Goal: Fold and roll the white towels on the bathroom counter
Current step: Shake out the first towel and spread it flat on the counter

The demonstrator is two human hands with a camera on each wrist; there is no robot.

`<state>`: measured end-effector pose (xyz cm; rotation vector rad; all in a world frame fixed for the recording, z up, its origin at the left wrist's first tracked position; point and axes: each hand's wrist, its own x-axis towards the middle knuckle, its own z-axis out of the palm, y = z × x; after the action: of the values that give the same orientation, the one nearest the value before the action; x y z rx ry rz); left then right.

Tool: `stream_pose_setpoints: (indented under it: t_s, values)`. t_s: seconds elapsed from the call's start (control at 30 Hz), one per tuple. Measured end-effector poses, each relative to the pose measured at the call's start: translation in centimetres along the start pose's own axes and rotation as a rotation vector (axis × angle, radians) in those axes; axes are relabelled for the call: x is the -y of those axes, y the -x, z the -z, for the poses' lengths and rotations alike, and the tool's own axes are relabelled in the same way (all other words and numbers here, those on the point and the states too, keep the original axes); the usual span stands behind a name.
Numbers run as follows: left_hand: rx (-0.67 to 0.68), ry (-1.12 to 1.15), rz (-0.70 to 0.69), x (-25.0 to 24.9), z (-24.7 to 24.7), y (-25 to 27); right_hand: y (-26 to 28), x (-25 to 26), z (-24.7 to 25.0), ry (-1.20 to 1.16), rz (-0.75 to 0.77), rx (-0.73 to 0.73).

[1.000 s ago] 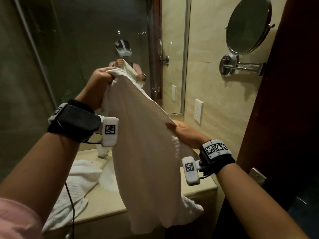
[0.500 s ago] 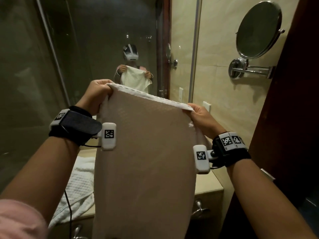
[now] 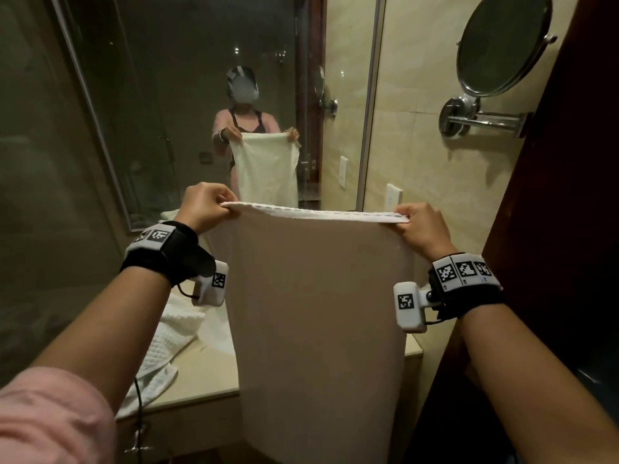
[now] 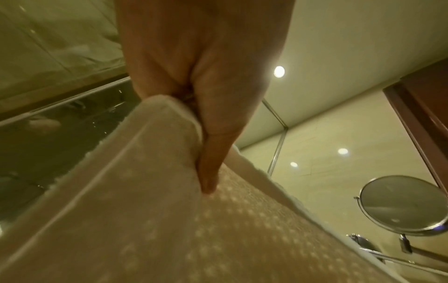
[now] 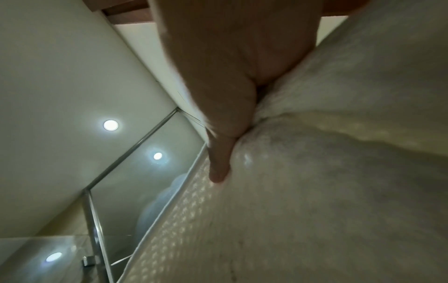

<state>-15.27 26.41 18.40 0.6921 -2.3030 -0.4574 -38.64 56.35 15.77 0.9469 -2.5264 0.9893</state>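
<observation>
A white waffle-weave towel [image 3: 318,313] hangs flat in front of me, its top edge stretched level between both hands. My left hand [image 3: 207,207] pinches the top left corner and my right hand [image 3: 418,226] pinches the top right corner. In the left wrist view the thumb of the left hand [image 4: 208,172] presses the towel [image 4: 169,229] against the curled fingers. In the right wrist view the right hand [image 5: 220,162] clamps the bunched corner of the towel [image 5: 315,191]. The towel's lower end drops past the counter front.
A second white towel [image 3: 160,356] lies crumpled on the beige counter [image 3: 201,380] at the left. A large wall mirror [image 3: 201,95] faces me. A round swivel mirror [image 3: 502,45] sticks out from the right wall, beside a dark wooden door frame [image 3: 569,195].
The towel went from a slanted, bunched hang to a flat spread. My right hand rose and moved right along the top edge; both hands came down to one level.
</observation>
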Motion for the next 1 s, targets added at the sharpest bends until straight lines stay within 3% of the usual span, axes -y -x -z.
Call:
stream_pose_setpoints:
  t_s: [0.27,0.53,0.77,1.0]
  values:
    - [0.016,0.083,-0.007,0.8,-3.5,-1.7,-1.8,-0.8,-1.0,0.087,-0.144,-0.271]
    - [-0.014,0.087,0.014,4.7,-9.1,-8.1,-8.3,-2.3,-7.3,0.153,-0.216,-0.293]
    - [0.138,0.057,0.034,11.4,-15.9,-16.5,-17.0,-3.2,-15.2,0.246,-0.24,-0.199]
    - [0.303,-0.089,0.072,19.1,-22.8,-23.0,-24.7,-3.9,-22.9,0.438,-0.253,0.022]
